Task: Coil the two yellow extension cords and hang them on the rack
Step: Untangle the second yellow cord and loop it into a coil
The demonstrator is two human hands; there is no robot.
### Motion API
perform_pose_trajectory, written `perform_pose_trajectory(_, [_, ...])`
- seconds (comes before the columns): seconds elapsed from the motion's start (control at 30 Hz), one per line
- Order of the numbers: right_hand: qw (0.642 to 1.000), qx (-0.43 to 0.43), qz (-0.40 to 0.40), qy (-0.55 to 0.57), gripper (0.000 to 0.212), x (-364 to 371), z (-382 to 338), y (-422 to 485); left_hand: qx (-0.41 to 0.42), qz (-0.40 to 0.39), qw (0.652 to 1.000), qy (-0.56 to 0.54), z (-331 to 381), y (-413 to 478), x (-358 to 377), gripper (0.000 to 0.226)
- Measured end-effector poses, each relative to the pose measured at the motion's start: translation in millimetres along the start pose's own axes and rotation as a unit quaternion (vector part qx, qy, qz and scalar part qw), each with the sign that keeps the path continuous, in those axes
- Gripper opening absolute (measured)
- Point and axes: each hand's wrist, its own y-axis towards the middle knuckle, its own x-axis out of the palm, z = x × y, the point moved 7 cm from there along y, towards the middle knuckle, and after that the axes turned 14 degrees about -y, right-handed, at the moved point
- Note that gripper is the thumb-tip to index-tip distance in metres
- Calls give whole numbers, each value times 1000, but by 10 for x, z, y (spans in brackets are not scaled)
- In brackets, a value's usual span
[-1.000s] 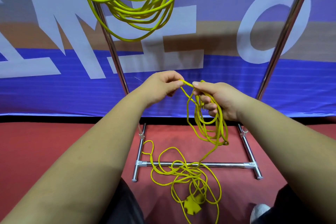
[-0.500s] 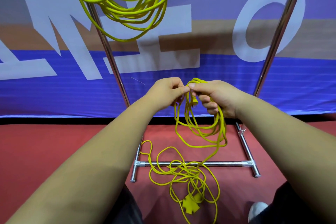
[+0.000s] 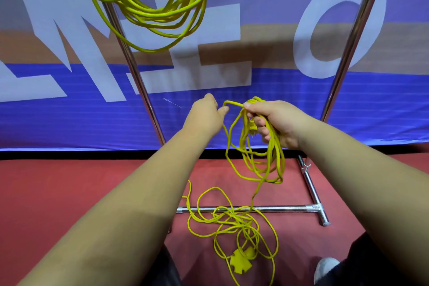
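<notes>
Step in hand (head view): coiling the second extension cord [image 3: 246, 144]. The first, a coiled cord [image 3: 151, 4], already hangs high on the rack [image 3: 137, 76].
Right hand [image 3: 278, 121]: its fingers are curled round the gathered loops and the thumb presses them from above. The plug [image 3: 252, 126] dangles at the palm.
Left hand [image 3: 204, 116]: just beside the right, with the thumb tip touching the newest bend of cord. Its fingers are hidden behind the hand, so I cannot tell whether they pinch or are spread.
Rest of the cord: a loose tangle [image 3: 232, 218] lies on the red floor [image 3: 69, 193] across the rack's base bar [image 3: 290, 208]. It ends in a socket block [image 3: 241, 260].
Doing it well: probably draw even lengths with the left hand and lay each turn flat under the right thumb. Match the size of the loops already hanging from the hand.
Risk: the strands overlap on the floor, so a quick pull could knot them or snag the bar. Feed slowly and shake the slack loose.
</notes>
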Motion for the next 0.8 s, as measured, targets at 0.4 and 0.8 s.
perform_pose_trajectory(0.4, [980, 1, 142, 140, 32, -363, 40, 92, 73, -361, 930, 4, 211, -843, 1107, 25])
perform_pose_trajectory(0.8, [973, -17, 167, 156, 32, -491, -18, 73, 87, -237, 950, -184, 451, -770, 735, 26])
